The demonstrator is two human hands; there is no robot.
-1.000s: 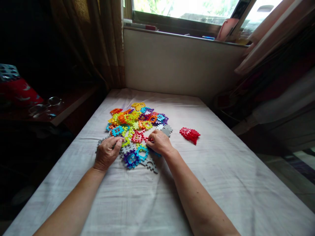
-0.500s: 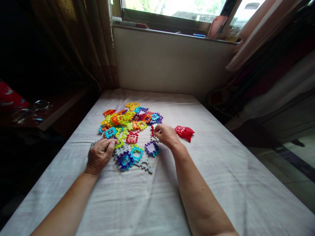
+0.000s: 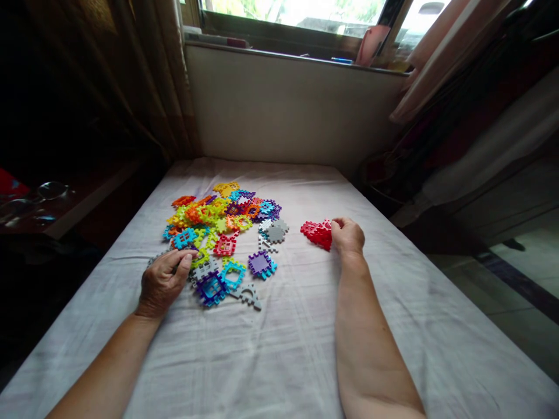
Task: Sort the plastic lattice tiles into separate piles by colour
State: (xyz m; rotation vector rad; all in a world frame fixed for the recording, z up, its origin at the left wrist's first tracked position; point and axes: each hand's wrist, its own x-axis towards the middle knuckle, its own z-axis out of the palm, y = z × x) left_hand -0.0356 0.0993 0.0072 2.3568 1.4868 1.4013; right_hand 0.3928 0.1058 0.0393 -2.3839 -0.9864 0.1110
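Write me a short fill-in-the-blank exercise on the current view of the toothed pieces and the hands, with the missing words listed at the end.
The small heap touched by the right hand is ____ in colour.
The hand at the large mixed pile is the person's ____ one.
The piece peeking out from under the solid-centred purple piece is ____.
The pink object stands on the sill of a ____.

Missing words: red; left; blue; window.
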